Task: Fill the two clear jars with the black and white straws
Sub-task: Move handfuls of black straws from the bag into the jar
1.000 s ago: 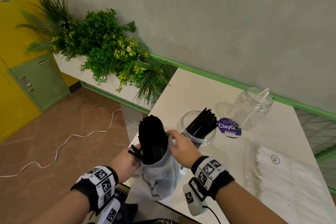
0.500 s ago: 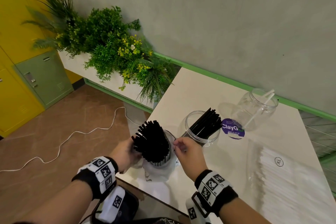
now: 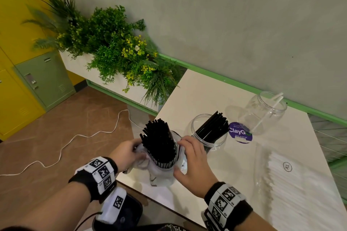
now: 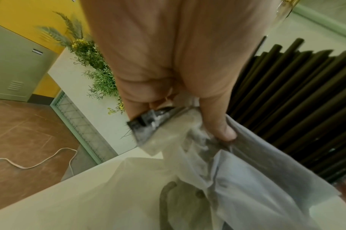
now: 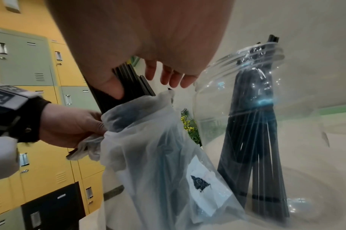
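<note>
1. Your left grip [image 3: 129, 151] pinches the bunched top edge of the clear plastic bag [image 3: 161, 175], thumb on the film; the left wrist view shows the fingers [image 4: 219, 124] curled round the gathered plastic.
2. Your right grip [image 3: 191, 159] sits on the other side of the bag, thumb pressed against the bundle of black straws [image 3: 159, 142] and the other fingers loosely extended above the bag's rim; whether they hold the film, you cannot tell.
3. That bundle stands nearly upright in the bag at the bench's [image 3: 197, 95] near left corner, its upper half bare above the pushed-down plastic.
4. Just right of the bag stands 1 clear jar [image 3: 206, 140], open-mouthed, with a smaller lot of black straws [image 3: 212, 129] leaning inside toward the far right.
5. The 2nd clear jar [image 3: 262, 114] stands nearer the far edge, apart from the first, with 2 white straws [image 3: 270, 110] leaning in it.
6. A round purple sticker [image 3: 240, 133] lies on the bench between the 2 jars.
7. A clear pack of white straws [image 3: 300, 193] lies flat toward the near right corner.
8. Left of the bench a white planter with green foliage [image 3: 112, 47] runs along the wall; a white cable [image 3: 75, 137] snakes over the brown floor.
</note>
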